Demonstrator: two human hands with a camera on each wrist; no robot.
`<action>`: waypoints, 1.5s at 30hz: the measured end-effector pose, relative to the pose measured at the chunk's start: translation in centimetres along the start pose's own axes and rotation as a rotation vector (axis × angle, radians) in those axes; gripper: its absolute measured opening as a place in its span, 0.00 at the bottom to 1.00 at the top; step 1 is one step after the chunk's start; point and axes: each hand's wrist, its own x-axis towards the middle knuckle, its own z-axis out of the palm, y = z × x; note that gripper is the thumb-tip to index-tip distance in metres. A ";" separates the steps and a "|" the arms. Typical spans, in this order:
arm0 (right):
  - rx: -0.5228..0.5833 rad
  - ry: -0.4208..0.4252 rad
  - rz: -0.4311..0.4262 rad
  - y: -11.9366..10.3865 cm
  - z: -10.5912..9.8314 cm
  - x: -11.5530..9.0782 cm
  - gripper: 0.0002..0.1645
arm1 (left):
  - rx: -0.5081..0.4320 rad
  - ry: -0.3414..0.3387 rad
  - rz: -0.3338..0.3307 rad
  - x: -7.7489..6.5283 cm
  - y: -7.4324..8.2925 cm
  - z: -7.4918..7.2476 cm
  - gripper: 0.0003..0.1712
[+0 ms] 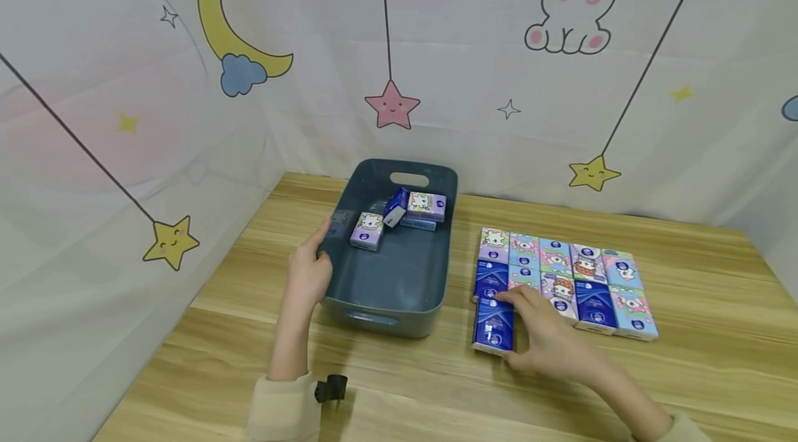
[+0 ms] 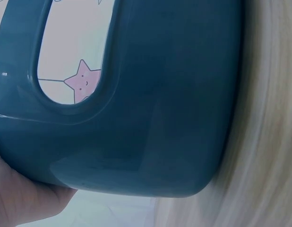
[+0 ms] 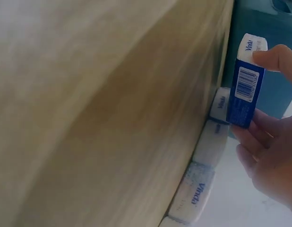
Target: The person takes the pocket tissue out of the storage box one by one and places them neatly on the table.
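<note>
The right hand [image 1: 551,339] pinches a blue pack [image 1: 494,326] — "Vinda" on its white end [image 3: 250,46], a barcode [image 3: 247,84] beside — at the near left corner of the grouped packs [image 1: 557,260], one also reading "Vinda". The left hand [image 1: 309,272] touches the bin [image 1: 386,283]; whether gripping, I cannot tell.

My right hand [image 1: 548,338] pinches a small dark blue pack [image 1: 494,324] by its two ends, and one end is white. It is by the near left corner of two neat rows of packs [image 1: 557,256], five in each, pink, purple, green and blue, lying flat. My left hand [image 1: 310,272] touches the side of a blue-gray bin [image 1: 380,283]. Purple packs [image 1: 368,231] and a tipped blue one [image 1: 395,208] sit inside.
</note>
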 end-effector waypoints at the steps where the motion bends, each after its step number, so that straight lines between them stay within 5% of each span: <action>1: -0.015 0.006 -0.012 0.0 0.1 0.0 0.50 | -0.001 0.002 0.002 0.0 0.0 0.0 0.37; 19: -0.100 0.030 -0.054 0.1 0.8 -0.1 0.51 | 0.003 0.014 0.013 0.2 -0.1 0.0 0.36; 32: -0.120 0.027 -0.074 0.3 0.8 0.0 0.40 | 0.009 0.012 0.016 0.2 -0.2 0.1 0.37; 45: -0.090 0.050 -0.103 -1.9 -3.7 4.5 0.27 | 0.003 -0.011 0.000 0.2 -0.3 0.0 0.37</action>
